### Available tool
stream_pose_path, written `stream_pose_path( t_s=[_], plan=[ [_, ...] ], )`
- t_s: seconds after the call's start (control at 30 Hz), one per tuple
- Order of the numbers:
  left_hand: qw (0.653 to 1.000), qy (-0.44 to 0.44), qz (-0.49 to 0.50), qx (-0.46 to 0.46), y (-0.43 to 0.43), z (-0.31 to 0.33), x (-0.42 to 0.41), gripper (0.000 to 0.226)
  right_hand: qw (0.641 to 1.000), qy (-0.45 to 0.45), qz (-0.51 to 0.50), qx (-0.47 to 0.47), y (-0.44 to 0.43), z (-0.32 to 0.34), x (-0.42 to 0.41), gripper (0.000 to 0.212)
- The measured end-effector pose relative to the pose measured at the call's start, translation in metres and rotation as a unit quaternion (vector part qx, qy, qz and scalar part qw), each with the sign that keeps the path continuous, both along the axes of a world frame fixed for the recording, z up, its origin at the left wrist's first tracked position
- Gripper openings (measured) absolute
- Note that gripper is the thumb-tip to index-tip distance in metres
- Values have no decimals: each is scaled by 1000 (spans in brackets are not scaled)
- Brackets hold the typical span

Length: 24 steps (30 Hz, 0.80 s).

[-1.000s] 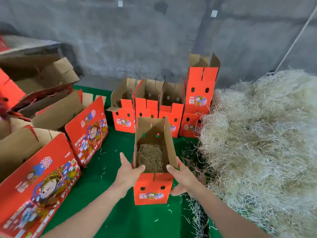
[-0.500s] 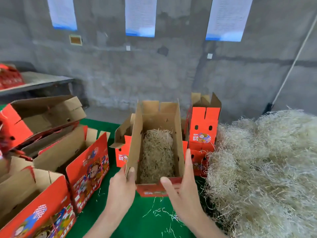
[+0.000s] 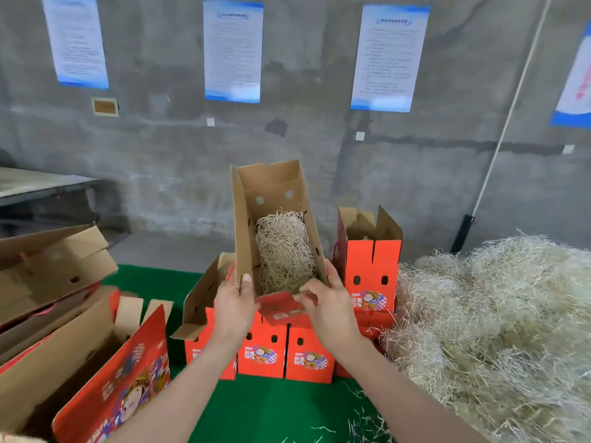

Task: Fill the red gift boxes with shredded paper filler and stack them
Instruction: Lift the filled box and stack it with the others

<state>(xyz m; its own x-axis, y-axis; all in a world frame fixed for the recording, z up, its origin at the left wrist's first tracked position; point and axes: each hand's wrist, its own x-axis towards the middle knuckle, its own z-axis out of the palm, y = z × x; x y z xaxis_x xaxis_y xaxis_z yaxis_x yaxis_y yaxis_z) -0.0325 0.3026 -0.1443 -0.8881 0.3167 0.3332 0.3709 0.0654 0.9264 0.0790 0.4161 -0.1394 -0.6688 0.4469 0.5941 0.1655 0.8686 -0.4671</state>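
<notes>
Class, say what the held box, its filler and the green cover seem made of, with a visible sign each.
Held box: likely cardboard, brown matte inside, printed red outside. Filler: thin pale tangled strands, probably shredded paper, perhaps wood wool. Green cover: matte, looks like felt or cloth.

Print on posters (image 3: 232,51), boxes (image 3: 371,276) illegible.
</notes>
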Motion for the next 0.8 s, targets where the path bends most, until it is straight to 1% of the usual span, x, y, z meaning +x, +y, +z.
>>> stream_pose_path(
  t_s=[0.07, 0.13, 0.2, 0.23, 0.27, 0.37, 0.43, 0.47, 0.5, 0.6, 0.67, 0.73, 0.8],
  plan=[
    [999, -13, -32, 3, 26, 16, -17, 32, 1000, 10, -10, -5, 21, 8, -13, 6],
    [989, -75, -122, 28, 51, 35, -31, 36, 999, 24, -33, -9, 45, 18, -25, 4],
    [955, -163, -239, 61, 69, 46, -45, 49, 997, 37, -55, -25, 71, 28, -38, 6],
    [944, -177, -273, 51, 75, 45, -51, 52, 996, 37, -68, -37, 84, 33, -45, 9],
    [945, -168, -278, 18, 78, 40, -57, 53, 995, 26, -86, -44, 97, 37, -51, 13],
    [962, -107, -238, -77, 69, 5, -71, 52, 989, -3, -143, -42, 125, 42, -65, 20],
    [956, -90, -250, -124, 61, -20, -80, 52, 987, 7, -154, -44, 134, 41, -72, 20],
    [951, -103, -257, -140, 59, -27, -83, 52, 987, 12, -153, -42, 136, 39, -75, 20],
    [947, -128, -260, -137, 59, -31, -85, 52, 988, 17, -146, -41, 137, 38, -77, 20],
    [941, -203, -266, -54, 76, -26, -83, 51, 993, 28, -113, -29, 138, 38, -81, 19],
    [933, -214, -289, -14, 94, -19, -78, 51, 995, 34, -94, -11, 139, 40, -78, 18],
    [922, -209, -327, 11, 115, -14, -70, 50, 996, 62, -69, 3, 140, 43, -72, 16],
    [911, -239, -335, 37, 135, -9, -65, 55, 994, 96, -51, -3, 143, 42, -65, 16]
  ],
)
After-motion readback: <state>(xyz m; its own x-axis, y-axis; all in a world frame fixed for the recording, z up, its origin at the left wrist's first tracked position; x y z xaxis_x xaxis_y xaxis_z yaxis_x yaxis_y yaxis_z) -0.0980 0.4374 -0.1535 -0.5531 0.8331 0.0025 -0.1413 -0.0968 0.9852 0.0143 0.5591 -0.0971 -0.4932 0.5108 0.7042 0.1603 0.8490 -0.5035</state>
